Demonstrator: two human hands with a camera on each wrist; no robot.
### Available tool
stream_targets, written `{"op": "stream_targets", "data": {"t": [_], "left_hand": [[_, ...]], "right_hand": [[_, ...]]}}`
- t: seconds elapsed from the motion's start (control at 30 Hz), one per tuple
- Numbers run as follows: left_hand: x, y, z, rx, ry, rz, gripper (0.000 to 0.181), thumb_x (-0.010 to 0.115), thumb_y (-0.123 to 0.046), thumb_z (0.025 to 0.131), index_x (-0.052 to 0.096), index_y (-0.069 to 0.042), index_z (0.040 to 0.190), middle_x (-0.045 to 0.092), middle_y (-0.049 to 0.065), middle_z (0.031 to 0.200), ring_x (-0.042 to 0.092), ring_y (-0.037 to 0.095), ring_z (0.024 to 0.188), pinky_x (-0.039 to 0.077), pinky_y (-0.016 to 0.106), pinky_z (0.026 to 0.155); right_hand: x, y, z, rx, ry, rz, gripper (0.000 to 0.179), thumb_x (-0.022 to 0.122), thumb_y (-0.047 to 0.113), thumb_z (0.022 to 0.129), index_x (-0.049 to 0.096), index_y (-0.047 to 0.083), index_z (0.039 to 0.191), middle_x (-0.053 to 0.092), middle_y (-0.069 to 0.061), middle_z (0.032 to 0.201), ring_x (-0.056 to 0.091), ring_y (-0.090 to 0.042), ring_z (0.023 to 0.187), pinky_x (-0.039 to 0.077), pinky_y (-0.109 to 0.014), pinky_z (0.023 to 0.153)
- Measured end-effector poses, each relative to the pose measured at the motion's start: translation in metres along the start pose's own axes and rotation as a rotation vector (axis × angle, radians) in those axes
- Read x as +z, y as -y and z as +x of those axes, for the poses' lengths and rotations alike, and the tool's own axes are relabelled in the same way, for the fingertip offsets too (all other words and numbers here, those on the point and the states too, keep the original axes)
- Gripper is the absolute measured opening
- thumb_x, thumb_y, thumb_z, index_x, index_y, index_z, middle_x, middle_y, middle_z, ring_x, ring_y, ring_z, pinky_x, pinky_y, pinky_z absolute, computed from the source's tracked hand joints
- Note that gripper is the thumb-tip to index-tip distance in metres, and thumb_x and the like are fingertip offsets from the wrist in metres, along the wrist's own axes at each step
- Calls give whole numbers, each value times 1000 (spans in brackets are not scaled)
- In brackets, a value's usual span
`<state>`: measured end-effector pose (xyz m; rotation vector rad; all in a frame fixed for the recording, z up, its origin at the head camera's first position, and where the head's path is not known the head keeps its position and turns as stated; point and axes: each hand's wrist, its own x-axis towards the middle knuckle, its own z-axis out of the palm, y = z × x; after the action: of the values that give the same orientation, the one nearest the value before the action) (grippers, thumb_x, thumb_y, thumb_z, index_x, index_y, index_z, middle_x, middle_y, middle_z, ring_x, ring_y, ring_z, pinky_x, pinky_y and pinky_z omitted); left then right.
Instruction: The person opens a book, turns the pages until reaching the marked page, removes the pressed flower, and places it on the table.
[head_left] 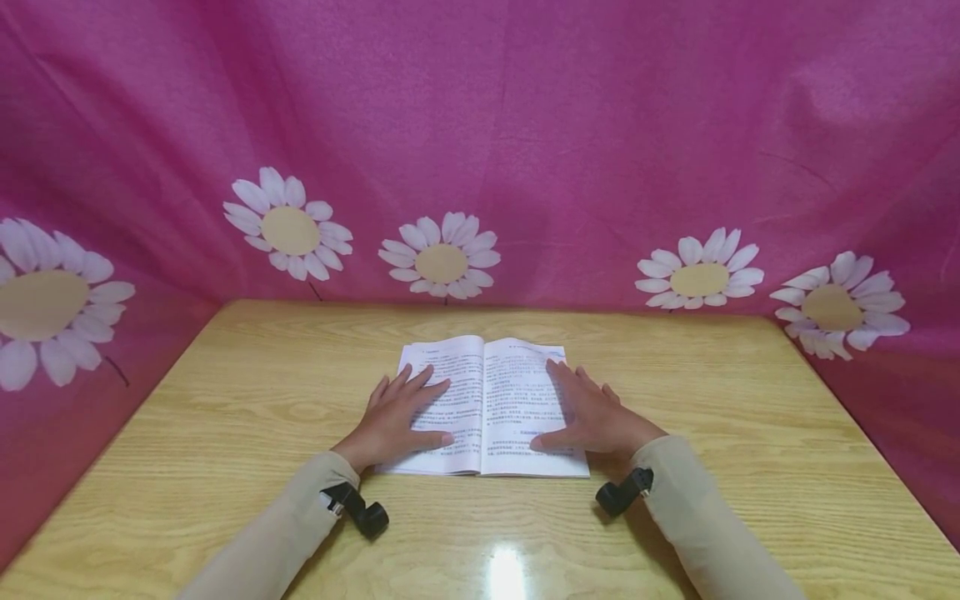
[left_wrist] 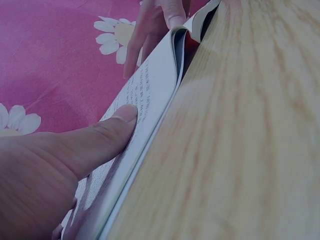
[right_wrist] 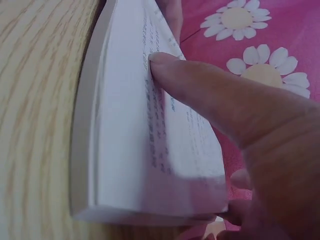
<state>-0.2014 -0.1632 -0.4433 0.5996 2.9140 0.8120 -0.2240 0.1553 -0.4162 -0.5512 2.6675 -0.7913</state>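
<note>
An open book (head_left: 491,417) lies on the wooden table, its printed pages facing up. My left hand (head_left: 397,418) rests on the left page with the fingers spread and straight. In the left wrist view the left thumb (left_wrist: 107,132) presses on the print near the page's lower edge. On the outer part of the right page lies my right hand (head_left: 596,412), fingers extended toward the far corner. The right thumb (right_wrist: 200,82) touches the print in the right wrist view, and other fingers of that hand show near the book's outer edge.
The light wood table (head_left: 247,375) reaches back to a pink cloth (head_left: 555,142) printed with white daisies. A small black wrist camera (head_left: 367,515) sits on the left sleeve, another black camera (head_left: 622,493) on the right. Light glares off the table's front.
</note>
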Motion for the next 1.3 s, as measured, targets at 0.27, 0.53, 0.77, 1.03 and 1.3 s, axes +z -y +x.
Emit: {"op": "stream_targets", "data": {"t": [0.27, 0.53, 0.77, 1.03, 1.3], "left_hand": [[0, -1, 1, -14, 5, 2, 81, 72, -54, 80, 40, -24, 148, 20, 7, 160, 3, 34, 147, -5, 55, 114], [0, -1, 0, -24, 1, 0, 81, 73, -53, 79, 41, -25, 148, 20, 7, 160, 3, 34, 147, -5, 55, 115], [1, -1, 1, -23, 0, 7, 82, 72, -54, 79, 41, -25, 148, 20, 7, 160, 3, 34, 147, -5, 55, 115], [2, 3, 2, -15, 0, 8, 82, 72, -56, 79, 40, -25, 148, 20, 8, 160, 3, 34, 147, -5, 55, 114], [2, 2, 2, -11, 0, 14, 82, 71, -56, 79, 39, -25, 149, 20, 8, 160, 3, 34, 147, -5, 55, 114]], "right_hand": [[-6, -2, -1, -9, 11, 175, 116, 76, 62, 70, 7, 27, 156, 16, -2, 160, 10, -29, 147, -5, -62, 112], [-11, 5, 0, -13, -3, 412, 97, 66, 57, 84, 10, 24, 156, 25, -4, 157, 39, -27, 134, 25, -54, 111], [-16, 5, 0, -49, -91, 596, 69, 48, 53, 97, 24, 23, 153, 39, -9, 150, 32, -28, 140, 18, -54, 114], [-22, 9, -1, -92, -142, 768, 52, 53, 31, 100, 35, 25, 148, 50, -4, 142, 37, -27, 137, 18, -55, 114], [-21, 10, 2, -119, -278, 713, 67, 68, 14, 90, 35, 14, 148, 48, -13, 143, 42, -29, 134, 26, -52, 112]]}}
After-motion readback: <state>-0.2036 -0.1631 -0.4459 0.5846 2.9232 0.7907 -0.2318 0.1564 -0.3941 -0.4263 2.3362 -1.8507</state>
